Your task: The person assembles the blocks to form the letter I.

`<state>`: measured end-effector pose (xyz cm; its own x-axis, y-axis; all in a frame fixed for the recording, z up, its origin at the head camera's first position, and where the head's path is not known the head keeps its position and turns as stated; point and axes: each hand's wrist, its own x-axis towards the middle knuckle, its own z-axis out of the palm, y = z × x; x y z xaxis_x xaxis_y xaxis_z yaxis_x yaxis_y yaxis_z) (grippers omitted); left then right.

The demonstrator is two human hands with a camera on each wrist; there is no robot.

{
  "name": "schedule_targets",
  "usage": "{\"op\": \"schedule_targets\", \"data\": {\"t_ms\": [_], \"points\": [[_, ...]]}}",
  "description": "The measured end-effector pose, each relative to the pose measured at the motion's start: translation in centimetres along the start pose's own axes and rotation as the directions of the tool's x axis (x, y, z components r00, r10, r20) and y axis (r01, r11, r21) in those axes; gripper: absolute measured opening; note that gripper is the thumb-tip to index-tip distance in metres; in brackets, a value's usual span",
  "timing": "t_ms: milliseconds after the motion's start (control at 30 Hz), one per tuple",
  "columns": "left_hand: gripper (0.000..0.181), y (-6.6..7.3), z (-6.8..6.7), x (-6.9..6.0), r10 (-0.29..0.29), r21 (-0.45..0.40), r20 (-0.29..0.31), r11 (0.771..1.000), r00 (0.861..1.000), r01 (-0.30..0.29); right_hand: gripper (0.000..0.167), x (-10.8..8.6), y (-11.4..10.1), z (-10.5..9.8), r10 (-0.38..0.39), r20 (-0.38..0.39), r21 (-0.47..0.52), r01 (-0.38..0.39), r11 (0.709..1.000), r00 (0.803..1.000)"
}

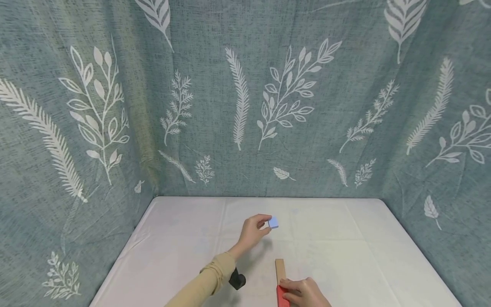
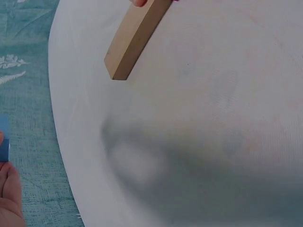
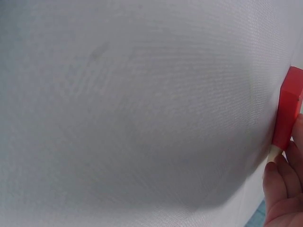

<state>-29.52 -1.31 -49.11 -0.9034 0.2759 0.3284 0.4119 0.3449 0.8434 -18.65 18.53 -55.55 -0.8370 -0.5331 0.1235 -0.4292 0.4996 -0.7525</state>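
Note:
Over the far middle of the table, my left hand (image 1: 251, 232) pinches a small light-blue block (image 1: 273, 222) between thumb and fingers. The same blue block (image 2: 4, 146) shows partly at the left edge of the left wrist view. Near the front, my right hand (image 1: 304, 292) holds a red block (image 1: 282, 296) close to where it meets a plain wooden block (image 1: 280, 269). These two lie end to end in a line pointing away from me. In the right wrist view, fingers (image 3: 279, 182) lie along the red block (image 3: 288, 111) at the right edge.
A white cloth covers the table (image 1: 326, 256). Green-grey curtains (image 1: 215, 106) with white leaf prints stand behind it and at both sides. A black device (image 1: 237, 280) sits by the left sleeve (image 1: 220, 268).

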Motion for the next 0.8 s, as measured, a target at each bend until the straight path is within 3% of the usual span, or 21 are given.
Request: {"op": "schedule_targets", "data": {"t_ms": [233,800], "points": [[0.028,-0.8,1.0,-0.2,0.029,0.003,0.023,1.000,0.999,-0.029,0.036,-0.1,0.1,0.0,-0.001,0.000,-0.016,0.001,1.000,1.000],[0.027,-2.0,3.0,-1.6,0.004,0.000,0.063,1.000,0.998,-0.004,0.033,-0.2,0.1,-0.1,-0.017,-0.010,-0.023,0.017,1.000,1.000]]}}
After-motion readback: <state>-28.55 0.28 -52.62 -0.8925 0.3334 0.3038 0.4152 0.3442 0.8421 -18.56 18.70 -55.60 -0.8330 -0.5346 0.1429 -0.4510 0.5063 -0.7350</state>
